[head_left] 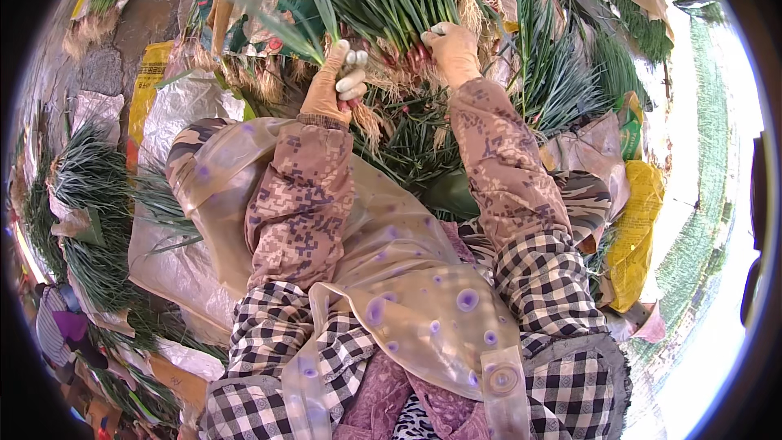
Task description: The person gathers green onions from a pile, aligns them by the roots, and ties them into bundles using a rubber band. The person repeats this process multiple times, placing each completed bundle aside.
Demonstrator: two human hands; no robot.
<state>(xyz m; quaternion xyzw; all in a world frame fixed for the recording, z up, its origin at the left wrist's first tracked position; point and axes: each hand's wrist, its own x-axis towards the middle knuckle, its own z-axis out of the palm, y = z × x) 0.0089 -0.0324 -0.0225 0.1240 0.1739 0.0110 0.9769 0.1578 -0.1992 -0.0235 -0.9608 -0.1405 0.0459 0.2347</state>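
Observation:
A few green onions with reddish bulbs and pale roots [368, 122] are gripped in my gloved left hand [339, 76], their leaves pointing up and away. My gloved right hand [453, 52] is at the right side of a large bunch of green onions [391, 0], its fingertips against the stems just above the red bulbs; whether it grips any is hidden. Loose green leaves [421, 140] lie below, between my hands and a translucent spotted plastic apron [391, 244] over my lap.
More green onions [562, 67] lie at the right, and bundled ones [91, 165] at the left. A yellow sack [635, 232] is by my right knee; a whitish plastic sheet [177, 110] spreads at the left. Another person [61, 324] is at the lower left edge.

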